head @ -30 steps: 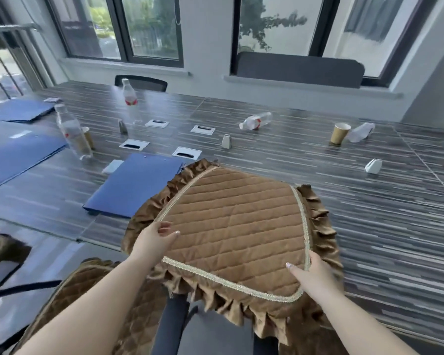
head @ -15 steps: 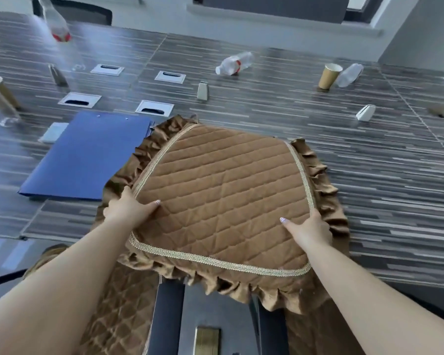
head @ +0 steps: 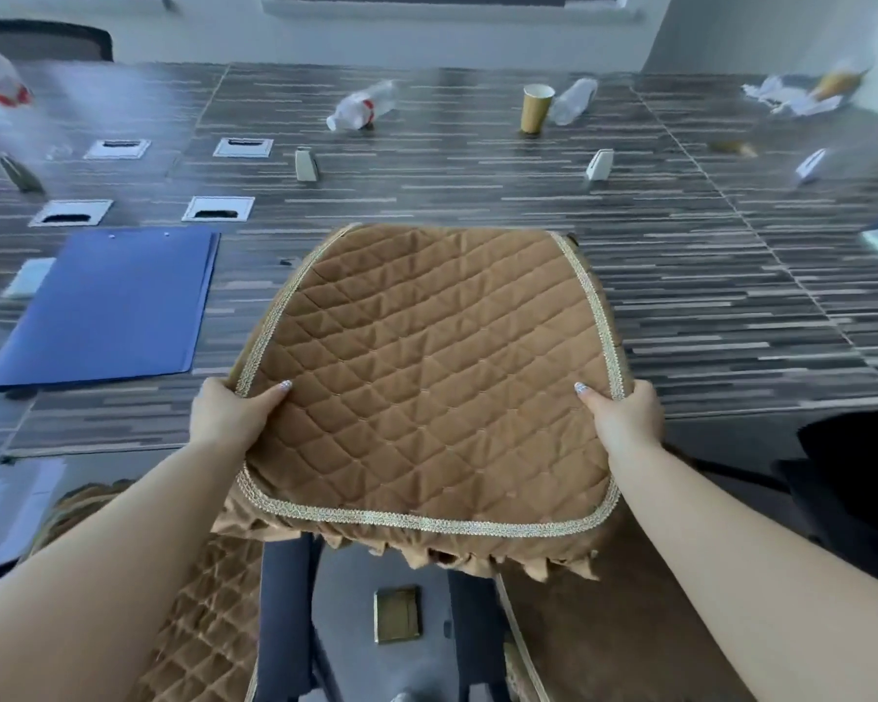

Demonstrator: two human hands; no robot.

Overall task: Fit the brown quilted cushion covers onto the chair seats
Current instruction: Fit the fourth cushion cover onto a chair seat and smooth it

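Observation:
A brown quilted cushion cover [head: 427,367] with gold trim and a ruffled skirt is held up off the table's near edge, tilted toward me. My left hand [head: 229,415] grips its left side, thumb on top. On the opposite side my right hand [head: 622,423] grips it the same way. Below, at the lower left, a chair seat wears another brown quilted cover [head: 199,625]. A further brown cover [head: 604,625] lies at the lower right. Between them stand dark blue chair parts [head: 287,600].
The striped dark table [head: 705,306] carries a blue folder [head: 107,306], a lying bottle [head: 358,111], a paper cup [head: 536,108], small white stands and metal cable hatches [head: 218,209]. A black chair [head: 857,478] sits at the right. Crumpled paper lies far right.
Both hands have lifted the cover off the table and drawn it toward me, its ruffle now hanging below. My view has tipped further downward.

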